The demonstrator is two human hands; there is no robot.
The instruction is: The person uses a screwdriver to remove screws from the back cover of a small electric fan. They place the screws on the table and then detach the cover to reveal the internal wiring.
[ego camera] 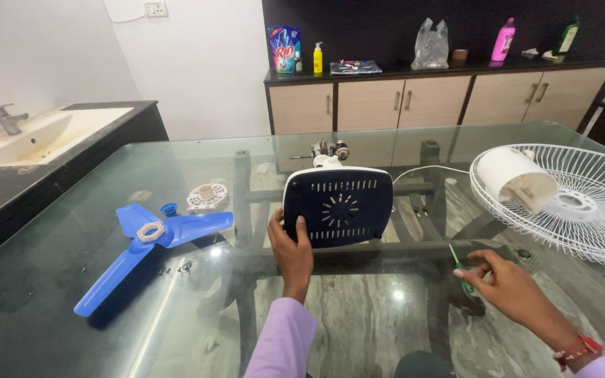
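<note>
Left hand (290, 246) grips dark motor housing (338, 207) at bench centre; right hand (511, 283) pinches green screwdriver (460, 267), shaft angled up-left toward housing, well apart.

Pretty bright and even in here, soft light from overhead. My glass table (386, 329) throws back a few small white glare spots and a hazy sheen on the far side. The blue fan blade (150, 241) casts a soft shadow. Everything's sharp, just some wide-angle bending at the edges.
</note>
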